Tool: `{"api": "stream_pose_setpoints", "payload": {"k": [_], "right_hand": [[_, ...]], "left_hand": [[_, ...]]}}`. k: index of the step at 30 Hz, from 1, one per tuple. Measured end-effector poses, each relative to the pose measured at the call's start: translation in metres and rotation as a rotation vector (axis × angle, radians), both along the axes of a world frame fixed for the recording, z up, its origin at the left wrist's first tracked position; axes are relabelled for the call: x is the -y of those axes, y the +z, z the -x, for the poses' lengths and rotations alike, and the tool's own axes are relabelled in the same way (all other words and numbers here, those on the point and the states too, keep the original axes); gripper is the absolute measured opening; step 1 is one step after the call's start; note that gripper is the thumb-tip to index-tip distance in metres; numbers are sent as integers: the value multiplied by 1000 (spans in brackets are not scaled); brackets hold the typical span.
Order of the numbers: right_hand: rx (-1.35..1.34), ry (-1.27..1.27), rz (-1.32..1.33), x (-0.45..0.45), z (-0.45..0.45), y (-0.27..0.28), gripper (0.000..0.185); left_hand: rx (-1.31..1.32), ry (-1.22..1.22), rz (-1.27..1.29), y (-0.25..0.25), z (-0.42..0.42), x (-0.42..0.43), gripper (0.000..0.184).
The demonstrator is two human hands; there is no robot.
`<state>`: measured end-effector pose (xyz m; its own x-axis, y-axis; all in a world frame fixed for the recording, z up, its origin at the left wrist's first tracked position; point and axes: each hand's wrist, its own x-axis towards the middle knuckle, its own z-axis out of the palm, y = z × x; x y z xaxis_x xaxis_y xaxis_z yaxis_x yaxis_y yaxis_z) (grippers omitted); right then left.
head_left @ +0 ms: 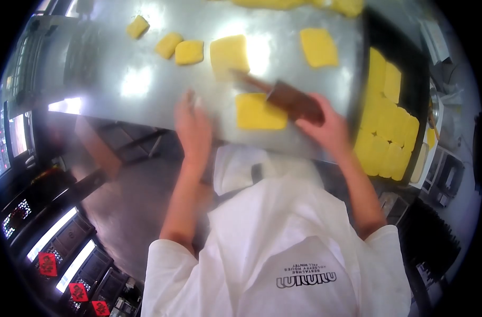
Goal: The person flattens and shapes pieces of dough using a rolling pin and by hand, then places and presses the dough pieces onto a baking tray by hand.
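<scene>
My right hand [325, 124] is closed around a dark brown wooden rolling pin [296, 101], whose thin free handle points left. The pin slants across the upper right corner of a flat yellow dough piece [258, 112] near the table's front edge. Just beyond lies a larger flattened dough sheet [228, 55], partly behind the blurred tip of the pin's handle. To the left, my left hand [192, 124] is over the front edge, its fingers stretched forward and somewhat blurred. Nothing shows clearly in it.
On the metal table [104, 58] lie small thick dough pieces [189, 52] at the back left and another flat dough piece [318, 47] at the right. More dough [267, 2] lies along the far edge. A dark tray [397, 50] on the right holds overlapping yellow sheets [381, 142].
</scene>
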<state>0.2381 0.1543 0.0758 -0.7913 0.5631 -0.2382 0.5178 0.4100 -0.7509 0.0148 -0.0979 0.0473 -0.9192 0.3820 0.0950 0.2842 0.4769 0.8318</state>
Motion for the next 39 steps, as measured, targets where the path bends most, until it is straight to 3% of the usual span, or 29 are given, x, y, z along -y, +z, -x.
{"api": "stream_pose_setpoints", "payload": {"k": [1,2,4,5,8,11,14,15,19,22,23,26,29,31,32,33,35,39], "right_hand": [[-7,142,-82,-1,5,2,74],[-16,286,-166,-2,12,2,75],[-36,410,-282,0,36,-16,74],[26,424,-326,1,49,-22,74],[54,404,-333,-2,65,-32,75],[-12,459,-378,4,46,-38,85],[-133,467,-447,17,31,-35,91],[98,445,-436,19,38,-21,90],[78,360,-288,-4,64,-25,91],[-102,457,-464,12,35,-33,93],[-69,459,-415,18,28,-30,94],[195,377,-246,11,41,-13,95],[140,65,-53,-11,49,-15,81],[75,-179,116,-24,37,-30,67],[21,-204,54,-27,28,-39,66],[-32,-234,-8,-28,21,-43,64],[-70,-274,-118,-29,19,-41,63],[34,-331,-121,-28,33,-29,66]], "left_hand": [[-61,52,36,1,1,-4,33],[-243,-55,121,-13,7,-3,26],[-607,-265,289,-42,22,-6,25],[-590,-373,395,-47,19,-11,27],[-439,-339,521,-42,28,-20,25],[-673,-287,305,-58,11,-4,24],[-457,-263,264,-50,-16,7,25],[-568,-277,364,-64,-10,10,13],[-541,-346,629,-53,15,-15,23],[-555,-271,433,-53,-7,1,25],[-485,-264,377,-53,-18,6,27],[-146,-315,696,-54,-12,3,25],[-373,-464,685,-49,25,-6,24],[-338,-354,405,-40,26,-13,30],[-314,-296,268,-36,23,-15,35],[-208,-318,433,-25,10,-20,44],[79,-266,310,-31,-10,-33,49],[242,-226,334,-14,-20,-53,47]]}}
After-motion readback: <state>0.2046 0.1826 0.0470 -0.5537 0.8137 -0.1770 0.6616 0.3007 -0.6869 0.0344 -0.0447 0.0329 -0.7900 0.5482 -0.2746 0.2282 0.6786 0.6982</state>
